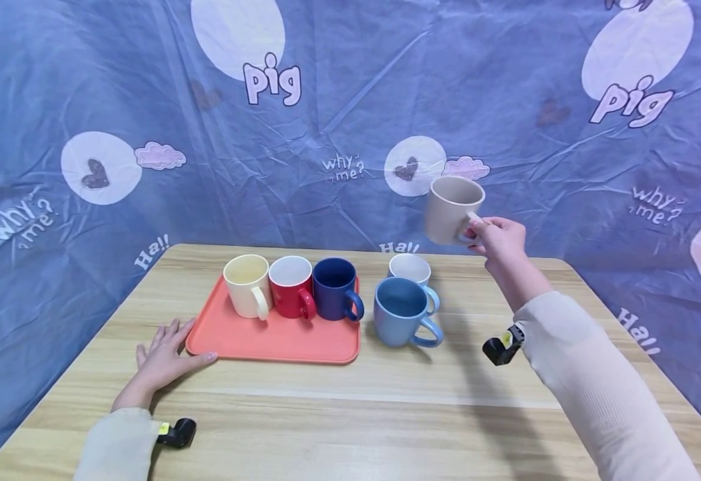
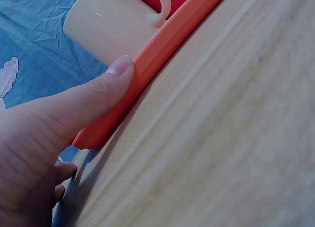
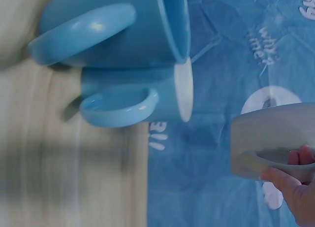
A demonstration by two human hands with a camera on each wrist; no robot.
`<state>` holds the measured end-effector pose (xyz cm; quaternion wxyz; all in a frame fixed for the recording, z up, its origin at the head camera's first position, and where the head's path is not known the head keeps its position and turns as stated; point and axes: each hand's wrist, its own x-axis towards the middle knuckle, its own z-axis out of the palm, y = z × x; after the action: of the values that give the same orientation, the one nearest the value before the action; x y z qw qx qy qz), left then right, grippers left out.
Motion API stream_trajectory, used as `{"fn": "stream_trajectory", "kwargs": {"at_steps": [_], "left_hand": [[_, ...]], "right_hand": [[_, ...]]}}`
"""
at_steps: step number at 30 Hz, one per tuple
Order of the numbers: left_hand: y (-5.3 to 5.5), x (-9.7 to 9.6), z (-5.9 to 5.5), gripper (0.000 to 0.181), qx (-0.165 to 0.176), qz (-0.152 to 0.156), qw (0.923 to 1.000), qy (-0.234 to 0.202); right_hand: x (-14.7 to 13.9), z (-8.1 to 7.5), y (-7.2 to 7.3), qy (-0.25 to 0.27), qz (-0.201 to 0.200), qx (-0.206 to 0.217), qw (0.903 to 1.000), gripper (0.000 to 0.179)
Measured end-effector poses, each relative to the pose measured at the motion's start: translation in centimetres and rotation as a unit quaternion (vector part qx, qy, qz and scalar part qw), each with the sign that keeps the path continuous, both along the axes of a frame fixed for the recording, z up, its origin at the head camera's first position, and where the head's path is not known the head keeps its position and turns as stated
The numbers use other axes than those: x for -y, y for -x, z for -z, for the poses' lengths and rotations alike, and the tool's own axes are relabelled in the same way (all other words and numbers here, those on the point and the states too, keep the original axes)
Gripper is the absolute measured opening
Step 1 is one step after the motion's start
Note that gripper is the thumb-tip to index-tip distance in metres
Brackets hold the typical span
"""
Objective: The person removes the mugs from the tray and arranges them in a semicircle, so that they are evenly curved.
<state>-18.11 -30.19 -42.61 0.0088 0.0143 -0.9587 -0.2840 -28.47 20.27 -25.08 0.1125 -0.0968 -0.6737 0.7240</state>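
Note:
My right hand [image 1: 502,240] grips a grey-beige mug [image 1: 446,217] by its handle, raised above the back right of the table. In the right wrist view the thumb and fingers close round the handle of this mug [image 3: 275,138]. My left hand [image 1: 166,357] rests at the near left corner of a coral tray [image 1: 290,344], thumb along its front rim and fingers spread by its left side. On the tray stand a cream mug [image 1: 244,287], a red mug [image 1: 290,287] and a dark blue mug [image 1: 333,290] in a row, handles toward the front right.
Right of the tray stands a blue mug [image 1: 395,314], with a light blue mug [image 1: 410,267] with a white inside close behind it. All are on a light wooden table [image 1: 338,427]. A blue printed cloth [image 1: 350,120] hangs behind the table's back edge.

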Motion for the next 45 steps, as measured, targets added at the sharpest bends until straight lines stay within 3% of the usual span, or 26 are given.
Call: {"fn": "stream_trajectory", "kwargs": {"at_steps": [21, 30, 38, 42, 45], "left_hand": [[0.0, 0.0, 0.0, 0.095, -0.003, 0.001, 1.0, 0.001], [0.0, -0.1, -0.1, 0.095, -0.003, 0.001, 1.0, 0.001], [0.0, -0.1, -0.2, 0.095, -0.002, 0.002, 1.0, 0.001], [0.0, 0.0, -0.2, 0.095, -0.001, 0.003, 1.0, 0.002], [0.0, 0.0, -0.1, 0.095, 0.0, 0.003, 1.0, 0.001]], "right_hand": [[-2.6, 6.0, -0.4, 0.041, -0.017, 0.025, 0.9987, 0.018], [-2.6, 8.0, -0.6, 0.011, -0.002, 0.05, 0.9987, 0.008], [-2.3, 9.4, -1.2, 0.015, -0.015, 0.043, 0.9988, 0.019], [-2.4, 10.7, -0.8, 0.004, -0.007, 0.044, 0.999, 0.017], [-3.5, 13.2, 0.7, 0.006, -0.007, 0.035, 0.9993, 0.013]]}}
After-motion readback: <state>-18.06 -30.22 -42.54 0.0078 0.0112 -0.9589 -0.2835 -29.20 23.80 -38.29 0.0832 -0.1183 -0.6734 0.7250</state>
